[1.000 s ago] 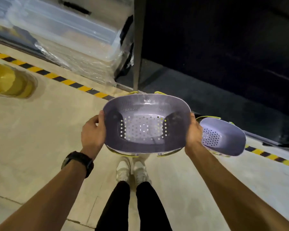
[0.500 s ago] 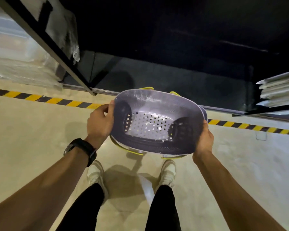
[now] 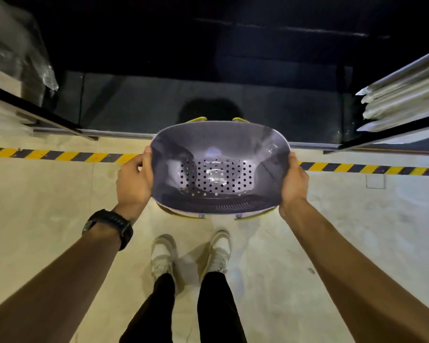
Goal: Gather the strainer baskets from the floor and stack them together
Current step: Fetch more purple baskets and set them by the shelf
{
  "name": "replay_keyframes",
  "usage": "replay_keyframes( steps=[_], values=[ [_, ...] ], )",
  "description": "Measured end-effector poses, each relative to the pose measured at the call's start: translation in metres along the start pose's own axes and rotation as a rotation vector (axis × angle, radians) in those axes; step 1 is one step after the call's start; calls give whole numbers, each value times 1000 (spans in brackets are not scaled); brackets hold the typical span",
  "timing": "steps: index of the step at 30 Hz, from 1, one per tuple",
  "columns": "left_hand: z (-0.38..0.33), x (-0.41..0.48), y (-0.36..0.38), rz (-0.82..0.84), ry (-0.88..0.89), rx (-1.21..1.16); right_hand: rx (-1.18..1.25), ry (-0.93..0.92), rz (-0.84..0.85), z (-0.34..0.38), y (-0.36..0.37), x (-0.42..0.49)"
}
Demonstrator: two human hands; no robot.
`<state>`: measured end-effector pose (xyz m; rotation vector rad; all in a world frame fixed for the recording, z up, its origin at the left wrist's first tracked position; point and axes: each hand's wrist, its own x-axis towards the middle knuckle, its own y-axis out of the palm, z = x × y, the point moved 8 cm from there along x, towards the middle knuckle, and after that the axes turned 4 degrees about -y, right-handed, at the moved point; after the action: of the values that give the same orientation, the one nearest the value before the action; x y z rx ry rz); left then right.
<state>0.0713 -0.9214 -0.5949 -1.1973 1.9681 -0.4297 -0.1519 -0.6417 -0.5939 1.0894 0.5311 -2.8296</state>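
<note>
A grey-purple strainer basket (image 3: 218,154) with a perforated bottom and yellow-green rim tabs is held level in front of me, above the floor. More nested rims show under its near edge, so it looks like a stack. My left hand (image 3: 133,184) grips its left side, thumb over the rim. My right hand (image 3: 294,181) grips its right side. No other basket is visible on the floor.
A yellow-and-black hazard stripe (image 3: 60,154) crosses the concrete floor just behind the basket. Beyond it lies a dark low shelf bay (image 3: 208,100). Plastic-wrapped goods (image 3: 13,58) stand at left, stacked flat panels (image 3: 401,95) at right. My feet (image 3: 191,253) stand below the basket.
The view has swung right and squared up to the dark shelf bay. The second basket seen at right a second ago is out of sight. Both hands keep the same grip.
</note>
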Motion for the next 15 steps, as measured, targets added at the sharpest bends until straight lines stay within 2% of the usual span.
replay_keyframes(
  steps=[6, 15],
  values=[
    [8, 23, 29, 26, -27, -50, -18, 5, 2, -11, 11, 34],
    [49, 79, 80, 42, 17, 20, -6, 15, 3, -63, 43, 95]
  ],
)
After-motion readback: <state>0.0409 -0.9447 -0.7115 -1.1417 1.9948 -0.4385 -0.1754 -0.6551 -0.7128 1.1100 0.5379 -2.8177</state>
